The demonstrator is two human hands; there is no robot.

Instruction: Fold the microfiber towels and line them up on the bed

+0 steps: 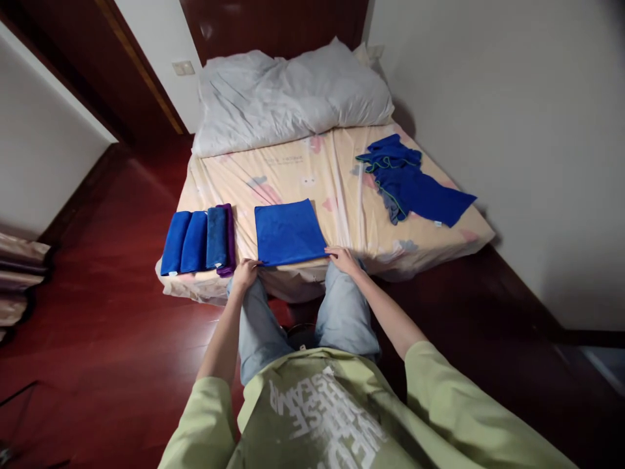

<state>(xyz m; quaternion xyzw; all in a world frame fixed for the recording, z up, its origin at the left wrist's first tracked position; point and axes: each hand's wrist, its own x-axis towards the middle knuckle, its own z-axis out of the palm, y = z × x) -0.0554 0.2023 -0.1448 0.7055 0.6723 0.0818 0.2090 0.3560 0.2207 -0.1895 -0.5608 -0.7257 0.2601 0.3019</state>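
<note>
A blue towel (290,231), folded to a near square, lies flat at the front edge of the bed. My left hand (247,271) pinches its near left corner, and my right hand (342,258) pinches the near right corner. Left of it, several rolled or folded towels stand side by side: two bright blue ones (184,242), a darker blue one (217,237) and a purple one (229,240) at the right end of the row. Loose, crumpled blue towels (415,185) with some green edging lie on the right part of the bed.
The bed (293,170) has a patterned cream sheet. A grey-white quilt or pillow (293,98) lies across its far end, against a dark red headboard (278,26). White wall (512,130) runs along the right side. My knees are against the bed's front edge.
</note>
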